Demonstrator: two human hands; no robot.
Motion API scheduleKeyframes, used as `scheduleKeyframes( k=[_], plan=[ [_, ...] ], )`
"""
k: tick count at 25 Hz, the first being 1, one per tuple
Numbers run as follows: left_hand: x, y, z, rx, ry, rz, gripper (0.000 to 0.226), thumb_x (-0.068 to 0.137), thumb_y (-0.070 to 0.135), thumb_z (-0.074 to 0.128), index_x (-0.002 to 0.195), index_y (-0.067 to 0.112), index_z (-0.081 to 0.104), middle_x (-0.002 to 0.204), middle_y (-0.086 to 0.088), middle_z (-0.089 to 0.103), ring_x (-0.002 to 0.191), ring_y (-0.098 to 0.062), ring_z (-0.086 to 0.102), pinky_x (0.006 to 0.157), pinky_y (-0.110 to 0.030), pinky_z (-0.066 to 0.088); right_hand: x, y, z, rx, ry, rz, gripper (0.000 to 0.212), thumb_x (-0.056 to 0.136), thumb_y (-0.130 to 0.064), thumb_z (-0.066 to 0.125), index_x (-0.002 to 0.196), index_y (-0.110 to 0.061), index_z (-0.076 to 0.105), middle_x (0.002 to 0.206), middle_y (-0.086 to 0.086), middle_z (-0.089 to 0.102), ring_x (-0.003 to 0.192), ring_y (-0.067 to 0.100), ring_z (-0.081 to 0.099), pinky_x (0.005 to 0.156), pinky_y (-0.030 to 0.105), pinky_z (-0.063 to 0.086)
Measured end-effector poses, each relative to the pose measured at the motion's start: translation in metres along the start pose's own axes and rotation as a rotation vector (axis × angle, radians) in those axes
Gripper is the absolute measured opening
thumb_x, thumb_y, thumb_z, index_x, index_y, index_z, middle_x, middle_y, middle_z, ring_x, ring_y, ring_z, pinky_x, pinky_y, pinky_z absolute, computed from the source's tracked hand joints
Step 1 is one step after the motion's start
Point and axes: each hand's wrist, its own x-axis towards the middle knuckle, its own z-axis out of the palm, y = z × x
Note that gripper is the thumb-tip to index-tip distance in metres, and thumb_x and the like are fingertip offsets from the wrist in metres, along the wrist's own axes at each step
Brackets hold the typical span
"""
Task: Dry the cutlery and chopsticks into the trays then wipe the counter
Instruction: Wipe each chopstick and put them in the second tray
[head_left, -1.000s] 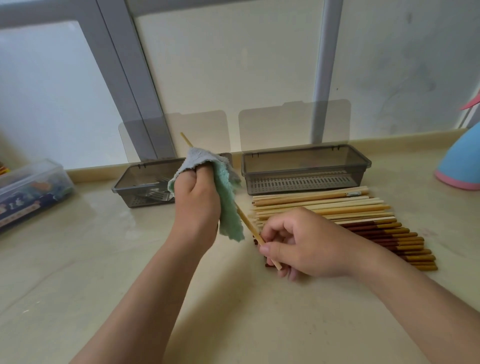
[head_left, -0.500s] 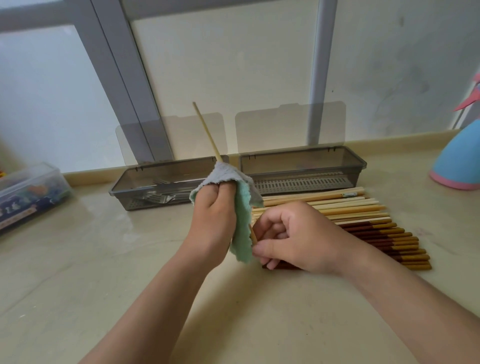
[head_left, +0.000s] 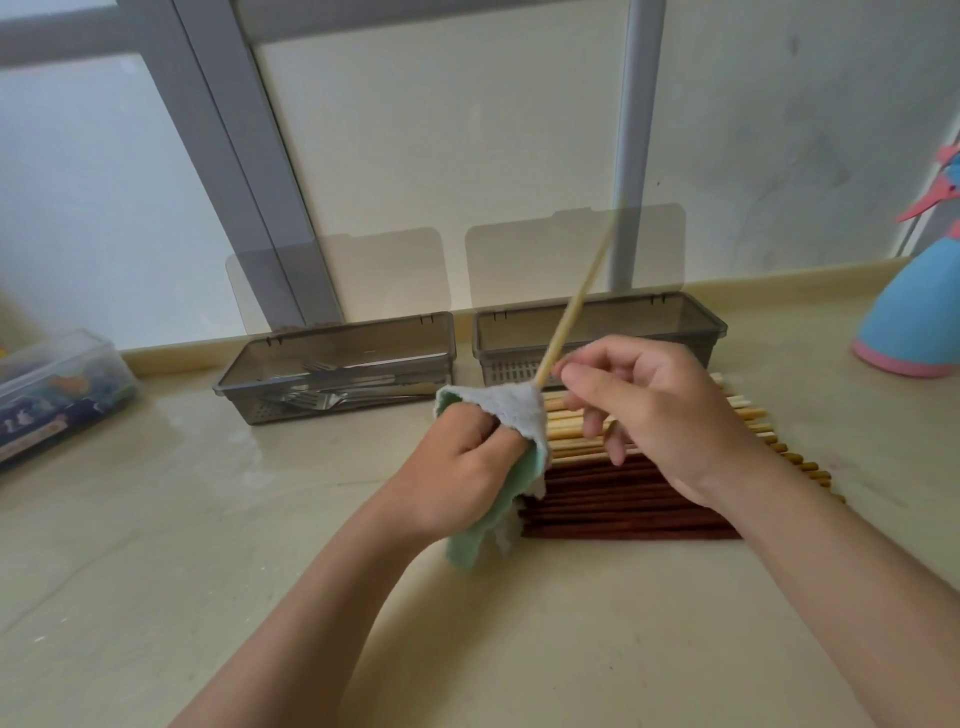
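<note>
1. Dead centre of the frame, the left hand (head_left: 462, 467) is clenched round the green-grey cloth (head_left: 519, 418), bunched over the lower end of a pale chopstick (head_left: 576, 306).
2. That chopstick slants up and to the right, across the right tray (head_left: 649, 332).
3. Right hand (head_left: 660, 415) is just right of it, fingers curled. I cannot tell whether it is pinching the stick or only beside it.
4. Beneath both hands, a row of chopsticks (head_left: 597, 493) lies on the counter (head_left: 208, 519).
5. Behind, the left tray (head_left: 332, 343) holds forks (head_left: 322, 397).
6. Far left, a clear plastic box (head_left: 52, 389).
</note>
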Motion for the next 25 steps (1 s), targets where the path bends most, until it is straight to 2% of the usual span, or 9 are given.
scheduleKeyframes(
  k=[3, 7, 11, 13, 15, 19, 21, 23, 25],
  plan=[
    [-0.004, 0.002, 0.003, 0.011, -0.153, -0.024, 0.027, 0.092, 0.018, 0.044, 0.078, -0.001, 0.058, 0.071, -0.011, 0.063, 0.062, -0.018, 0.058, 0.059, -0.034, 0.049, 0.004, 0.005, 0.005, 0.174, -0.004, 0.072, 0.009, 0.094, -0.012, 0.067, 0.092, -0.006, 0.073, 0.072, 0.004, 0.065, 0.062, 0.016, 0.055, 0.043, 0.028, 0.039],
    [-0.003, 0.004, 0.005, -0.011, -0.194, -0.045, 0.03, 0.094, 0.017, 0.043, 0.068, 0.008, 0.055, 0.061, 0.005, 0.059, 0.055, -0.012, 0.054, 0.055, -0.027, 0.045, 0.017, 0.005, -0.004, 0.376, 0.156, 0.108, 0.012, 0.095, -0.004, 0.062, 0.088, -0.003, 0.072, 0.068, 0.004, 0.065, 0.061, 0.013, 0.057, 0.053, 0.027, 0.045],
    [-0.004, 0.001, 0.003, -0.034, -0.184, -0.032, 0.028, 0.092, 0.012, 0.045, 0.066, 0.007, 0.054, 0.06, -0.001, 0.057, 0.055, -0.016, 0.053, 0.055, -0.027, 0.044, 0.031, 0.005, -0.016, 0.466, 0.325, 0.13, 0.013, 0.099, -0.006, 0.058, 0.094, -0.005, 0.07, 0.077, 0.006, 0.061, 0.063, 0.013, 0.056, 0.058, 0.027, 0.049],
    [-0.005, 0.001, 0.001, -0.076, -0.117, -0.045, 0.027, 0.088, 0.012, 0.045, 0.063, 0.007, 0.054, 0.058, -0.004, 0.054, 0.054, -0.015, 0.05, 0.054, -0.026, 0.041, 0.043, 0.002, -0.025, 0.307, 0.439, 0.073, 0.01, 0.1, -0.008, 0.06, 0.102, -0.01, 0.069, 0.077, 0.005, 0.062, 0.062, 0.011, 0.058, 0.06, 0.027, 0.052],
    [-0.005, 0.0, -0.001, -0.125, -0.019, -0.075, 0.036, 0.088, 0.01, 0.046, 0.055, 0.02, 0.053, 0.052, 0.006, 0.051, 0.051, -0.01, 0.047, 0.052, -0.024, 0.039, 0.058, -0.005, -0.031, 0.035, 0.493, -0.063, 0.012, 0.099, -0.01, 0.061, 0.108, -0.017, 0.065, 0.077, 0.003, 0.066, 0.063, 0.011, 0.064, 0.061, 0.027, 0.056],
    [-0.005, 0.0, -0.003, -0.154, 0.09, -0.133, 0.063, 0.094, -0.006, 0.043, 0.041, 0.025, 0.054, 0.041, 0.011, 0.047, 0.04, -0.003, 0.043, 0.045, -0.017, 0.035, 0.092, -0.015, -0.027, -0.499, 0.435, -0.34, 0.021, 0.103, -0.016, 0.052, 0.121, -0.019, 0.062, 0.096, 0.002, 0.065, 0.087, 0.018, 0.065, 0.078, 0.031, 0.055],
    [-0.006, 0.0, -0.004, -0.16, 0.122, -0.147, 0.065, 0.094, -0.007, 0.043, 0.039, 0.025, 0.056, 0.041, 0.011, 0.048, 0.04, -0.002, 0.042, 0.045, -0.017, 0.036, 0.106, -0.008, -0.027, -0.8, 0.326, -0.327, 0.021, 0.105, -0.017, 0.046, 0.118, -0.016, 0.063, 0.098, 0.005, 0.059, 0.089, 0.024, 0.059, 0.078, 0.038, 0.053],
    [-0.005, -0.003, -0.006, -0.174, 0.143, -0.15, 0.063, 0.094, -0.006, 0.044, 0.041, 0.024, 0.055, 0.043, 0.01, 0.048, 0.042, -0.005, 0.043, 0.045, -0.019, 0.036, 0.113, 0.005, -0.027, -1.112, 0.161, -0.191, 0.02, 0.105, -0.017, 0.044, 0.107, -0.019, 0.064, 0.092, 0.002, 0.054, 0.087, 0.027, 0.056, 0.076, 0.04, 0.05],
    [-0.003, -0.004, -0.007, -0.182, 0.163, -0.155, 0.061, 0.094, -0.006, 0.044, 0.041, 0.023, 0.055, 0.043, 0.009, 0.048, 0.043, -0.007, 0.043, 0.046, -0.02, 0.037, 0.116, 0.015, -0.028, -1.312, 0.034, -0.04, 0.022, 0.101, -0.014, 0.049, 0.104, -0.025, 0.067, 0.096, 0.001, 0.057, 0.094, 0.028, 0.055, 0.083, 0.043, 0.047]
  ],
)
